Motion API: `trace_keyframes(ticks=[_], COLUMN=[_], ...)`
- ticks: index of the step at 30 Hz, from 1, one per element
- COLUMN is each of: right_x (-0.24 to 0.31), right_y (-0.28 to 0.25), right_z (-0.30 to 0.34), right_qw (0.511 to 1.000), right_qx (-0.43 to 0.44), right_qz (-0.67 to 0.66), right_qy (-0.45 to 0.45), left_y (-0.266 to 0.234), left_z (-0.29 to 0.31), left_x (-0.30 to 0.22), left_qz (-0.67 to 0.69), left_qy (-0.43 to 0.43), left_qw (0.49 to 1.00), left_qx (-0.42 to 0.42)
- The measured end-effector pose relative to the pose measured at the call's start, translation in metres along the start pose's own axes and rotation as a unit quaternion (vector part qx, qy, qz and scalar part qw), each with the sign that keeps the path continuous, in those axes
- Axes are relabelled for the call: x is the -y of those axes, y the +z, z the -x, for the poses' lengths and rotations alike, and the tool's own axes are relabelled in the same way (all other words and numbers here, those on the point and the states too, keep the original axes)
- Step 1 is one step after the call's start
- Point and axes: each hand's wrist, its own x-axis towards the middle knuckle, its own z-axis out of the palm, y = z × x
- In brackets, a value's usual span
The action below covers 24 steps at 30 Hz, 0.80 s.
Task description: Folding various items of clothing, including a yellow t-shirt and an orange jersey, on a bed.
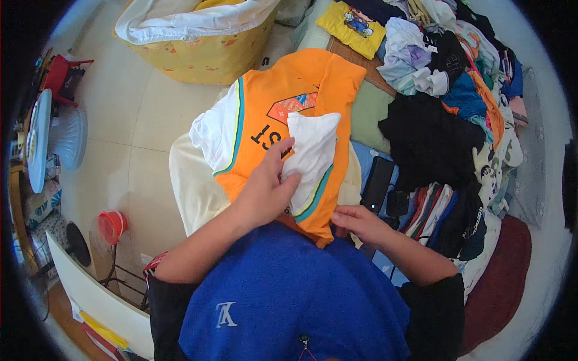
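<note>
An orange T-shirt (pixel 277 90) with white sleeves, teal trim and dark print lies spread over my lap. One white sleeve (pixel 311 141) is folded inward across the orange front; the other sticks out at the left. My left hand (pixel 265 188) rests on the shirt beside the folded sleeve, fingers stretched and thumb apart, touching the white cloth. At the shirt's lower right edge, my right hand (pixel 360 224) pinches the orange fabric between thumb and fingers. Part of the print is hidden under the sleeve and my left hand.
A large yellow fabric basket (pixel 211 60) with a white lining stands at the far left. On the right are a heap of mixed clothes (pixel 439 120), a folded yellow shirt (pixel 355 30), a row of folded garments (pixel 430 207) and a black phone (pixel 377 183). A red bucket (pixel 112 227) sits left.
</note>
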Motion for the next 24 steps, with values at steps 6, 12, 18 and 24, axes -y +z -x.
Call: trace_keyframes(ticks=[6, 12, 18, 24], right_x=[-0.011, -0.014, -0.006, -0.003], right_y=[0.019, 0.028, 0.034, 0.027], right_z=[-0.017, -0.014, -0.016, 0.012], right_qw=[0.993, 0.967, 0.966, 0.965], right_qx=[-0.025, 0.039, -0.012, -0.005], right_qz=[-0.114, -0.252, -0.255, -0.259], right_qy=[-0.006, 0.029, -0.047, -0.034], left_y=[-0.005, -0.001, 0.000, 0.012], left_z=[0.002, 0.018, 0.009, 0.001], left_x=[0.007, 0.014, 0.006, -0.002], left_qz=[0.189, 0.143, 0.213, 0.457], left_qy=[-0.137, -0.139, -0.286, -0.211], left_qw=[0.972, 0.980, 0.918, 0.857], left_qx=[-0.021, -0.012, 0.171, 0.109])
